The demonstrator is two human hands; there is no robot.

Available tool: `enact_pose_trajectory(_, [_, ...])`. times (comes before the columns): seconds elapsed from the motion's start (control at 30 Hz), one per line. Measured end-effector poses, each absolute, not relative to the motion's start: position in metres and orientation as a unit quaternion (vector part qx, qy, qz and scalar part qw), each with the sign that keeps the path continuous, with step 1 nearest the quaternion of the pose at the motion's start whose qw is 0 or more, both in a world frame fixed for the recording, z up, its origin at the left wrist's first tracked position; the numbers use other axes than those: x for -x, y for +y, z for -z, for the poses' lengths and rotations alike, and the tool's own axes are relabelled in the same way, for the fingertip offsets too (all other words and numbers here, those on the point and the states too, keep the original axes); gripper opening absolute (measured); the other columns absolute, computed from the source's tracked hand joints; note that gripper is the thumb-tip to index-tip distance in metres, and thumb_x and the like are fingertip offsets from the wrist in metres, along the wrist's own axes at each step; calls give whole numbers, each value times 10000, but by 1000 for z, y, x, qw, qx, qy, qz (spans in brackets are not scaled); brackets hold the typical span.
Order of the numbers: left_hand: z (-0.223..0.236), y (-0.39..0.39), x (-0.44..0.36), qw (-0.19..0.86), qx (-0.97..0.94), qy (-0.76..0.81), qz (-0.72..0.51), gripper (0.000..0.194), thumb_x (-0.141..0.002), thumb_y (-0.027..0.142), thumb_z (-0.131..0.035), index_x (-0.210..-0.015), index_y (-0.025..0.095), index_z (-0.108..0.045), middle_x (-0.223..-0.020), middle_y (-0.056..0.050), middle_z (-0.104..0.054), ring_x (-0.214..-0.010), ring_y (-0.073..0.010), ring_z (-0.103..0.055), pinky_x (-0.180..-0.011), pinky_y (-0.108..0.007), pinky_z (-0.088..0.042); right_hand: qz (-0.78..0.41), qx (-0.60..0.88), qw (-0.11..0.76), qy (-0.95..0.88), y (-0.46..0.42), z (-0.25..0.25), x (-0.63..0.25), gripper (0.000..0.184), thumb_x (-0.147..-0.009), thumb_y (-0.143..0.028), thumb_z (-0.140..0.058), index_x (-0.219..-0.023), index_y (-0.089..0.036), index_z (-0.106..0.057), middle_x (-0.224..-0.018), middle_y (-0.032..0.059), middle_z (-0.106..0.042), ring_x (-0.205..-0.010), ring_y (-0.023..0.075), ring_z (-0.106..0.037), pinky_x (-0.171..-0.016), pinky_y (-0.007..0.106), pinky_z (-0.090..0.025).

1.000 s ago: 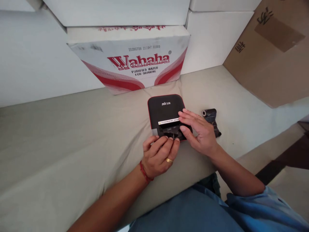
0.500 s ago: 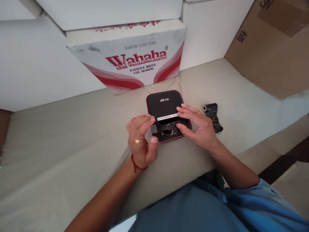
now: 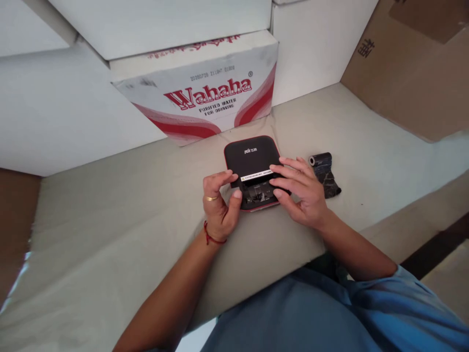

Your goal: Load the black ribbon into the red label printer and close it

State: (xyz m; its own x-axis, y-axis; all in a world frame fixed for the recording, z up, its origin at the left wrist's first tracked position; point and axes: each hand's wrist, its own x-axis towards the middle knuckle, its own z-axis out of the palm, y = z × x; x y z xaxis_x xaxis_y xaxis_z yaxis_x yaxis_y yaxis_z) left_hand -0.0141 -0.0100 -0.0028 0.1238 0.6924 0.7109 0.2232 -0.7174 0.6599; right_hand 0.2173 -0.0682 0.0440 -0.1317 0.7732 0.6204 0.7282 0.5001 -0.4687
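A flat black device (image 3: 251,159) with rounded corners, a red edge and the letters FEIE lies on the cloth-covered surface. It looks like a small printer. A white warning strip (image 3: 256,175) crosses it above a recess with shiny dark film (image 3: 262,190) inside. At its left edge is my left hand (image 3: 222,203), the thumb and bent fingers closed on that side. My right hand (image 3: 302,193) rests over the right side, fingers spread, with the thumb near the lower right corner. Its fingertips partly hide the recess's right end.
Right of my right hand lies a small roll of black film (image 3: 322,161), its loose end trailing forward. A Wahaha water carton (image 3: 216,112) stands behind the device. White boxes (image 3: 308,54) line the back, and a brown carton (image 3: 410,83) is at the far right.
My left hand has come in from just off the device to its left edge. My right hand's fingers have spread wider, and the film in the recess looks flatter.
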Motion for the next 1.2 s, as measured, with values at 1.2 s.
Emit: enact_pose_trajectory(1.2, [30, 6, 11, 652, -489, 235, -530, 962, -803, 571, -919, -1643, 529, -450, -1874, 59, -294, -1783, -312, -180, -1445, -535, -233, -46, 498, 403, -767, -61, -76, -214, 382, -1119, -396, -540, -902, -292, -837, -1071, 39, -855, -986, 249, -740, -937, 458, -583])
